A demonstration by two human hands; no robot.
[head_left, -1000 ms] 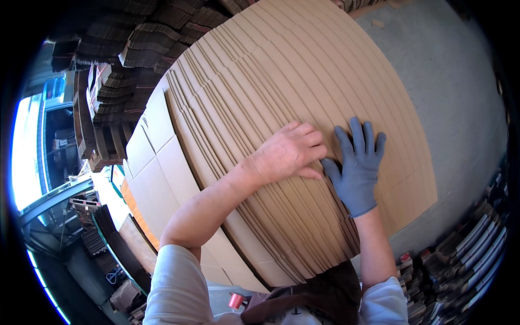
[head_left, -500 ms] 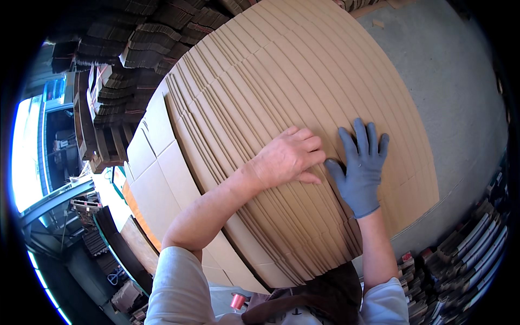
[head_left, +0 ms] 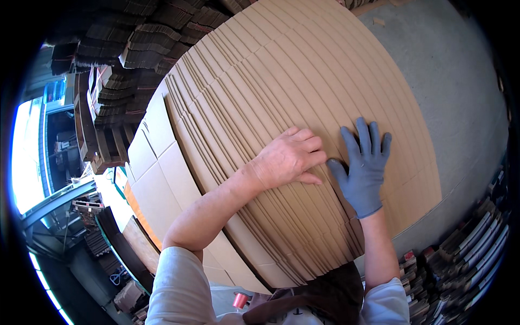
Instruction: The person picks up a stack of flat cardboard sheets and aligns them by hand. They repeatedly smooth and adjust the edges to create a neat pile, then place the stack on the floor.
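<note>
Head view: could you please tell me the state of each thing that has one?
Left hand: bare, half-curled over the cardboard sheets
Right hand: gloved, spread open
Grey glove: worn
Cardboard sheets: flat, overlapping in a row
Upper-left stacks: piled up

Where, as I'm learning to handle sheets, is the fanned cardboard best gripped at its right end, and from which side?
Probably by the near right corner of the fanned cardboard, coming from the right: it juts outward against the grey floor, away from the spread, gloved right hand. Room underneath cannot be judged.
</note>
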